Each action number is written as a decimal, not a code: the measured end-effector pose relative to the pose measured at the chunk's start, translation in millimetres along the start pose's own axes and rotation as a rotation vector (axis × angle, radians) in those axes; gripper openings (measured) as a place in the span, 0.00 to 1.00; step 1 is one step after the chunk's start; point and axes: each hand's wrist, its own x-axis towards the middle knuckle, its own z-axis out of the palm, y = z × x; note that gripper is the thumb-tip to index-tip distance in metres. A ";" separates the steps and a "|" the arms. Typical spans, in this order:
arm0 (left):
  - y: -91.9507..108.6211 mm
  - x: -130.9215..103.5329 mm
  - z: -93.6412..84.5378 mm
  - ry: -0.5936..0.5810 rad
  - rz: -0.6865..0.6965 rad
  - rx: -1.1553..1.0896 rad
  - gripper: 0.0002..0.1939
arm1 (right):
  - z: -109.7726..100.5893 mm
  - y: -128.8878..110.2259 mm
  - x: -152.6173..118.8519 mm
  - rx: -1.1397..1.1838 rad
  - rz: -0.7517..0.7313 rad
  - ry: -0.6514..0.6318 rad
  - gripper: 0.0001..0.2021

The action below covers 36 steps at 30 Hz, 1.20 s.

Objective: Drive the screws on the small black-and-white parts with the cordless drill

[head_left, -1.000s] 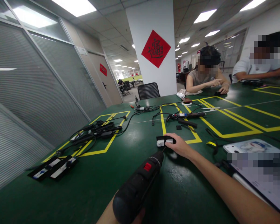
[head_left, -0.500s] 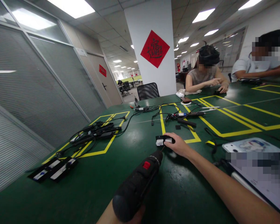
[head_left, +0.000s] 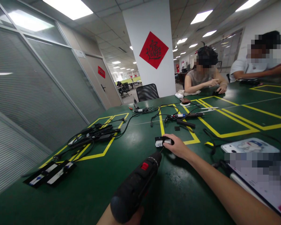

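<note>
A black power drill (head_left: 135,187) with a red switch on top lies across the lower middle, its bit pointing up and right. My left hand (head_left: 137,215), mostly hidden beneath the drill body, is wrapped round its handle. My right hand (head_left: 175,145) reaches in from the right, with thumb and fingers closed on a small black-and-white piece (head_left: 159,142) over the green table (head_left: 121,159). The drill bit's tip is close below that piece; whether they touch is too small to tell.
Tangled black cables and adapters (head_left: 103,134) lie at left, above two black-and-white strips (head_left: 61,172). Pen-like tools (head_left: 189,115) and a black bar (head_left: 185,124) lie beyond my right hand. A phone (head_left: 248,146) and tablet (head_left: 259,184) are at right. Two people sit across the table.
The whole view has shifted slightly. My hands, the drill and the small piece keep nearly the same places relative to each other.
</note>
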 end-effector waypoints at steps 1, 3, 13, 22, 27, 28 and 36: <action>-1.3 -0.2 -1.0 0.009 0.026 0.022 0.39 | 0.3 0.2 -0.1 -0.001 0.002 0.003 0.19; -1.8 0.6 -2.2 0.016 0.043 0.063 0.40 | 0.8 0.7 -0.4 -0.002 0.011 0.003 0.19; -1.1 -13.9 -7.4 0.017 -0.220 0.122 0.21 | 4.2 5.5 0.5 -0.027 -0.015 0.017 0.19; -3.8 -20.5 -3.8 -0.088 -0.312 0.054 0.05 | 2.2 4.9 3.8 -0.074 -0.013 0.001 0.19; 3.3 -17.6 -6.6 -0.129 -0.324 0.034 0.07 | -0.5 5.0 9.5 -0.091 -0.010 -0.025 0.20; 5.6 -17.3 -8.0 -0.138 -0.314 0.033 0.07 | -0.4 5.3 10.6 -0.093 -0.007 -0.018 0.20; 6.1 -9.6 -7.7 -0.165 -0.193 -0.016 0.05 | -0.2 5.8 13.6 -0.069 0.014 -0.023 0.20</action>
